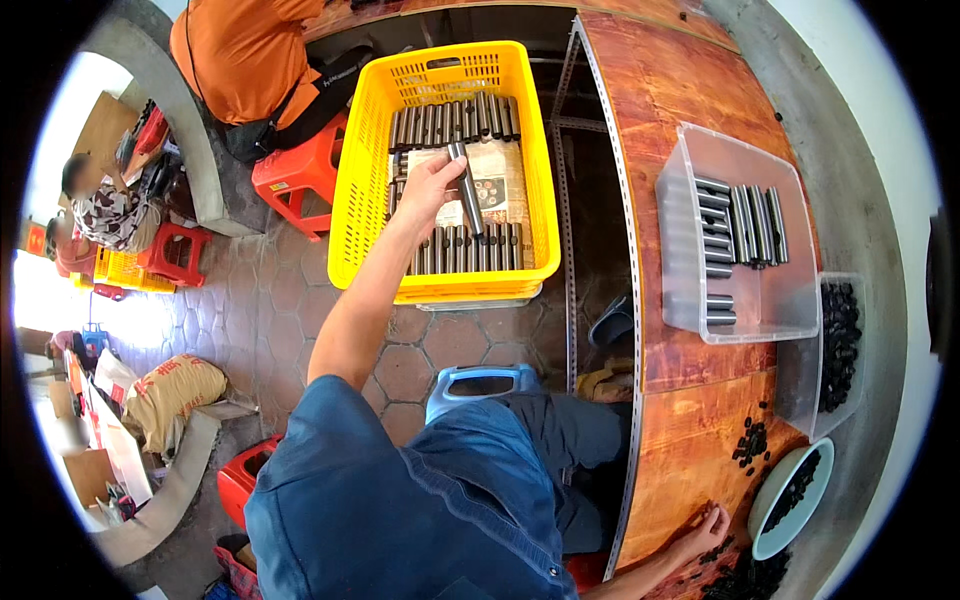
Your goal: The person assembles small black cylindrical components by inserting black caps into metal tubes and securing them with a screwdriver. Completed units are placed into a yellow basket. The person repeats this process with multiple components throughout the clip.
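My left hand [430,188] is wrapped round a dark metal tube [467,195], held tilted over a yellow plastic crate [345,225]. Rows of similar tubes [465,250] lie in the crate, with a printed paper sheet [503,168] among them. My right hand [708,528] rests low over the wooden table [665,470], its fingertips drawn together; whatever they hold, if anything, is too small to make out. Small black pieces [750,445] lie scattered on the table close to that hand, and a pale green bowl [765,540] beside it holds more of them.
On the table stands a clear plastic bin [680,290] with more tubes inside. Behind it, another clear container [800,385] holds black pieces. A blue stool [455,385] is before me. Near the crate, a person in orange [250,60] sits by a red stool [300,175].
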### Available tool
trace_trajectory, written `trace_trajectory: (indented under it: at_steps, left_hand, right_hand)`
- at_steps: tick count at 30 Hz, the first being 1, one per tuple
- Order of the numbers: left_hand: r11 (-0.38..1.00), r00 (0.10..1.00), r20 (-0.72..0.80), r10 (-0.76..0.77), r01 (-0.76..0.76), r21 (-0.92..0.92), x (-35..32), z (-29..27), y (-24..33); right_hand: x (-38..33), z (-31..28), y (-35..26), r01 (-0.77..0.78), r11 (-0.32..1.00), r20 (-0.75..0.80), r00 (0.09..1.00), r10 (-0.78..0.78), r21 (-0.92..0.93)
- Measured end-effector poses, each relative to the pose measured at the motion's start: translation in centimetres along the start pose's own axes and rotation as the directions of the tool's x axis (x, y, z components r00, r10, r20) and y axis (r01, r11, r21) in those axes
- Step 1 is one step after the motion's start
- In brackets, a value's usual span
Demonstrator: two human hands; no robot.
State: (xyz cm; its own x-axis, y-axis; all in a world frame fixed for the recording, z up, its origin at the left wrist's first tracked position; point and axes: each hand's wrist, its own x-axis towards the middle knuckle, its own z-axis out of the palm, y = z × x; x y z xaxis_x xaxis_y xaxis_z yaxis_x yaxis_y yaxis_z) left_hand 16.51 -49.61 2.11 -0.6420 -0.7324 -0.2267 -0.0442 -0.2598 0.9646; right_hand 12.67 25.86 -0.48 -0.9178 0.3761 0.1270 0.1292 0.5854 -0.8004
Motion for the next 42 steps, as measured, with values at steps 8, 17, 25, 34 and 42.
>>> trace_trajectory:
  at_steps: [8,17,25,34,42]
  left_hand:
    - [0.968,0.975,-0.219,0.047,0.010,0.252,6.2,-11.8,-4.6]
    - [0.548,0.970,-0.145,0.197,0.014,0.837,6.4,-20.0,-7.4]
    - [0.387,0.986,-0.120,0.114,0.067,0.920,6.3,-19.3,-11.6]
    - [0.524,0.945,-0.148,0.291,-0.028,0.851,6.7,-14.4,-10.2]
    - [0.513,0.955,-0.109,0.275,-0.050,0.857,6.0,-11.9,-11.0]
  right_hand:
    - [1.5,-0.8,3.5,0.071,0.997,-0.007,0.997,-0.071,-0.013]
    - [2.1,-0.4,4.0,0.079,0.995,-0.060,0.995,-0.083,-0.064]
    - [2.1,-0.6,4.3,0.083,0.993,-0.072,0.993,-0.089,-0.083]
    - [1.4,-0.6,4.5,0.098,0.991,-0.058,0.993,-0.104,-0.096]
    - [0.9,-0.2,2.5,0.062,0.996,-0.017,0.998,-0.063,-0.058]
